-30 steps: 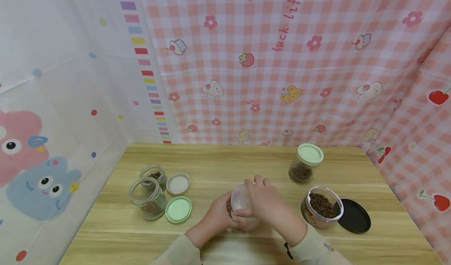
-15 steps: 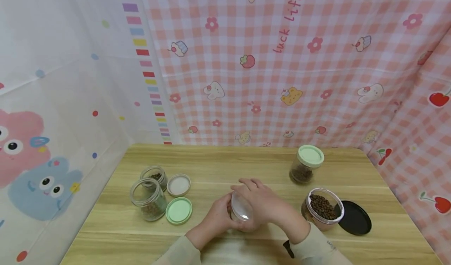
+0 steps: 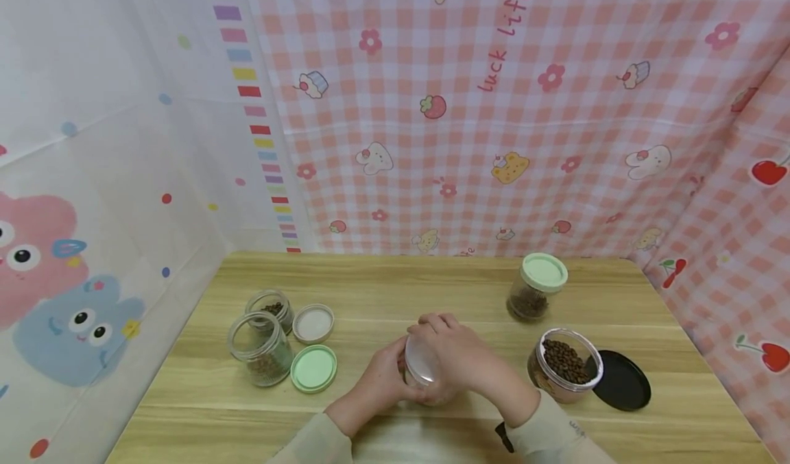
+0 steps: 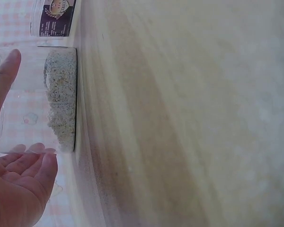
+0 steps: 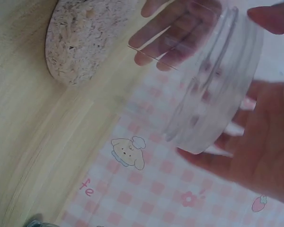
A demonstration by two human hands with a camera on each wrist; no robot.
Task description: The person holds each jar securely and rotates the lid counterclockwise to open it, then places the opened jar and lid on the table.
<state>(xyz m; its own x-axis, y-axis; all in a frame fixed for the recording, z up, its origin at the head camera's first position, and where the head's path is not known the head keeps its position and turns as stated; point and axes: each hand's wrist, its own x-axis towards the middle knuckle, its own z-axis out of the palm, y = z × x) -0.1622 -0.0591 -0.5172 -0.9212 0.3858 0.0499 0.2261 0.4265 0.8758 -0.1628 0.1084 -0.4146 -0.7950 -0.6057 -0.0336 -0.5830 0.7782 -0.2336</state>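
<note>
A clear jar (image 4: pixel 61 101) with pale, flaky contents in its bottom stands upright on the table in front of me. My left hand (image 3: pixel 384 377) holds its body from the left, thumb on one side and fingers on the other in the left wrist view. On top sits a see-through screw lid (image 5: pixel 213 90). My right hand (image 3: pixel 464 358) grips this lid by its rim, with fingers and thumb around it. In the head view the hands cover most of the jar's wall. Left-hand fingers (image 5: pixel 180 35) show through the jar in the right wrist view.
Two uncovered glass jars, one in front (image 3: pixel 262 358) and one behind (image 3: pixel 285 313), stand left, beside a white lid (image 3: pixel 313 323) and a green lid (image 3: pixel 313 369). At right are a green-lidded jar (image 3: pixel 535 286), an uncovered jar of coffee beans (image 3: pixel 564 362) and a black lid (image 3: pixel 622 380).
My right hand has turned on the lid: its fingers have swung left across the far rim, and more of the lid's near edge shows. The left hand keeps its hold; the jar stays in place.
</note>
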